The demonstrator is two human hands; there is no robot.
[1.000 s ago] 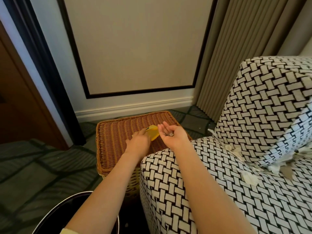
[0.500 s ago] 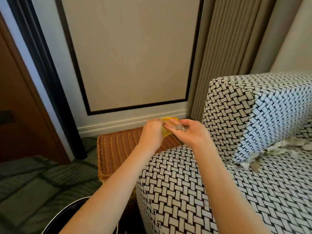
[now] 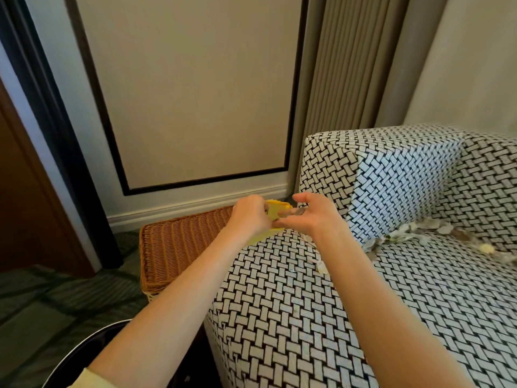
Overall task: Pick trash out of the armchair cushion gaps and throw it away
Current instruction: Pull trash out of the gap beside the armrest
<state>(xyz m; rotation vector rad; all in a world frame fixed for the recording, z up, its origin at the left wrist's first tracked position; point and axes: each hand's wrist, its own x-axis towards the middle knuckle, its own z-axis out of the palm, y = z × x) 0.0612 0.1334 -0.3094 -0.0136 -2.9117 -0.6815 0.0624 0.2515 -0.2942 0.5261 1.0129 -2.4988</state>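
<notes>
The black-and-white basket-weave armchair seat [image 3: 307, 317] is being walled by the blocky armrest [image 3: 391, 175], whose foot is being clogged by pale crumpled paper scraps [image 3: 405, 233]. The seat's far corner is being occupied by the left hand [image 3: 249, 217], gripping a yellow flat scrap [image 3: 275, 210], and the right hand [image 3: 310, 217]. Floor alongside is being filled by a brown wicker basket [image 3: 181, 245] and a round black bin [image 3: 84, 351]. The cushion's middle is being left open.

The wicker basket [image 3: 179, 242] stands left of the armchair [image 3: 293, 317], with scraps [image 3: 414, 231] in its cushion gap.
</notes>
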